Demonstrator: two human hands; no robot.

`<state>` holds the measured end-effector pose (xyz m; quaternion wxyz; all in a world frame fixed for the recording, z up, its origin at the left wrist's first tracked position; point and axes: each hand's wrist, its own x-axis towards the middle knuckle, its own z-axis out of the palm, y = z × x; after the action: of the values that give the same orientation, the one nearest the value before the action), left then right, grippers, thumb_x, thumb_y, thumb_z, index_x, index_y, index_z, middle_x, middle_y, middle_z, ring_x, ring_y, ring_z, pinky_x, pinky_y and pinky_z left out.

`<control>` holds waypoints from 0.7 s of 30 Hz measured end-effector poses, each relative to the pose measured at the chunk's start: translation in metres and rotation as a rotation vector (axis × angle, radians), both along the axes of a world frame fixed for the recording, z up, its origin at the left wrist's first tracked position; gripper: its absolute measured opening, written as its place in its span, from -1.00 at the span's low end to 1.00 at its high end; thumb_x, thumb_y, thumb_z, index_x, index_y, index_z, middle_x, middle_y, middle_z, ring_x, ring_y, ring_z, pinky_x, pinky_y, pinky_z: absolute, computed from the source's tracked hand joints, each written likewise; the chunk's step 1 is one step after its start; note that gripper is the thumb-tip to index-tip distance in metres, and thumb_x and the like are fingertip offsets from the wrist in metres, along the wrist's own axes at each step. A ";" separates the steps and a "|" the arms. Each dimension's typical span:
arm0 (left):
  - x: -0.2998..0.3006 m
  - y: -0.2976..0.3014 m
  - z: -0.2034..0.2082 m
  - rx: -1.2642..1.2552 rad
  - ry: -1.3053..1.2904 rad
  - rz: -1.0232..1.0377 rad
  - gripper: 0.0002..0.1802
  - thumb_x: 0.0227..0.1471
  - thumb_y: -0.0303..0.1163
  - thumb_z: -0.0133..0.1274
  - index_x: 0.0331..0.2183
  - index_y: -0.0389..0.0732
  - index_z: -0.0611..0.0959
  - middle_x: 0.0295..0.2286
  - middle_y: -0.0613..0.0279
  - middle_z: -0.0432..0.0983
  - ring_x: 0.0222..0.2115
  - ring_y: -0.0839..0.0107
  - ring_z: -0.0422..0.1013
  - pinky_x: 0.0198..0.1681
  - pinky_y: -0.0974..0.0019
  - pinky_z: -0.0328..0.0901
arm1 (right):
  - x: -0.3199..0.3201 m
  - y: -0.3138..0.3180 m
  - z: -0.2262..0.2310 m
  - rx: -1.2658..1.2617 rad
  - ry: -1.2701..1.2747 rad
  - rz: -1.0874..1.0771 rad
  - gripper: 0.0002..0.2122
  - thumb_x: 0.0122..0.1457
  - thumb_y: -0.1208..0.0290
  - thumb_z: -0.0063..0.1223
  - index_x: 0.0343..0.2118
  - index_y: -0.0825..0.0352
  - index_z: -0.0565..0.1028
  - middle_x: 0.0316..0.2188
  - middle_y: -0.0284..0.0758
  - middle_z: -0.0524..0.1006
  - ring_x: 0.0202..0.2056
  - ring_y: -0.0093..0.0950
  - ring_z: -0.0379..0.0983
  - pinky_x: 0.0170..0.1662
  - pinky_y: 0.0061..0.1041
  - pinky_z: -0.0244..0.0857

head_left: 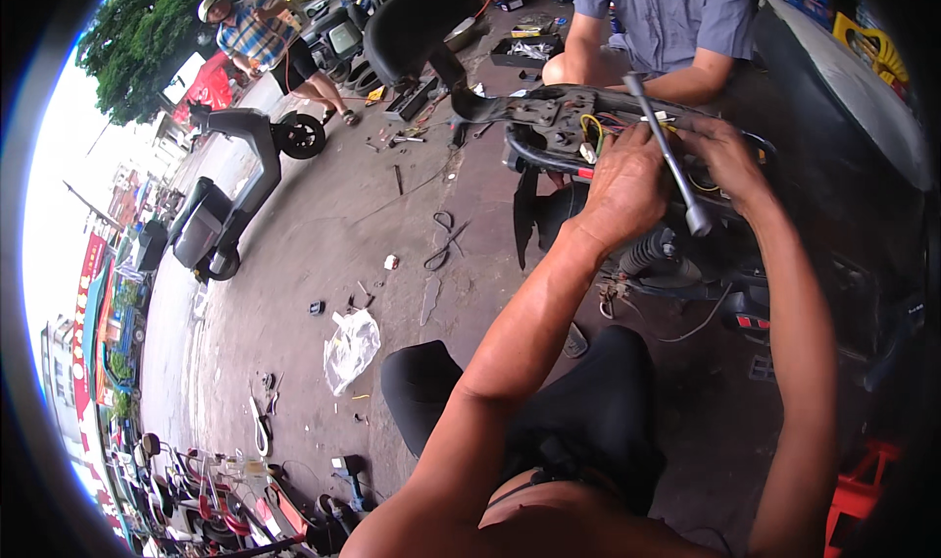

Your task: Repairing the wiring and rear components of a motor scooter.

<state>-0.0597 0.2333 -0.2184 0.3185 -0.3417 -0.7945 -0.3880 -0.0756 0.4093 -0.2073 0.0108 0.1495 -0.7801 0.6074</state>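
Both my hands are at the stripped rear frame of a scooter, among coloured wires. My left hand has its fingers bent down into the wiring, with the fingertips hidden. Across from it, my right hand has curled fingers at the same spot; what they pinch is hidden. A long metal socket wrench slants between the two hands, its lower socket end sticking out toward me. Which hand supports it I cannot tell. White connectors sit among the wires beside my left hand.
A person in a blue-grey shirt crouches across the frame. Another person stands far left near a parked scooter. A plastic bag, loose tools and a parts tray lie on the ground. A red stool stands lower right.
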 end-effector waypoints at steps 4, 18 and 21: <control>0.000 -0.002 -0.005 -0.066 0.121 0.087 -0.77 -0.18 -0.48 0.13 -0.36 -0.28 0.55 -0.44 -0.02 0.48 -0.33 -0.06 0.41 -0.22 0.02 0.26 | 0.004 -0.004 0.004 0.007 -0.019 -0.011 -0.77 0.18 0.42 -0.04 -0.19 0.43 0.53 -0.32 -0.39 0.54 -0.29 -0.65 0.38 -0.19 -0.58 0.24; 0.008 -0.009 0.016 0.106 -0.539 -0.195 -0.84 0.07 -0.51 0.06 -0.26 -0.33 0.57 -0.42 0.25 0.53 -0.40 0.57 0.36 -0.30 0.42 0.29 | 0.003 -0.002 0.006 0.082 0.080 -0.028 -0.77 0.17 0.33 0.02 -0.34 0.44 0.53 -0.51 -0.39 0.48 -0.39 -0.62 0.34 -0.28 -0.55 0.23; 0.000 -0.004 -0.002 0.234 -0.391 0.059 -0.88 0.04 -0.48 0.11 -0.36 -0.34 0.61 -0.53 0.27 0.55 -0.53 0.57 0.37 -0.40 0.39 0.31 | 0.004 -0.004 0.002 0.110 0.100 -0.084 -0.78 0.16 0.37 0.03 -0.26 0.43 0.55 -0.44 -0.36 0.53 -0.34 -0.60 0.37 -0.21 -0.53 0.25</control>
<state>-0.0598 0.2290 -0.2200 0.2070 -0.1973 -0.8005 -0.5267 -0.0711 0.4051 -0.2053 0.0672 0.1471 -0.8163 0.5546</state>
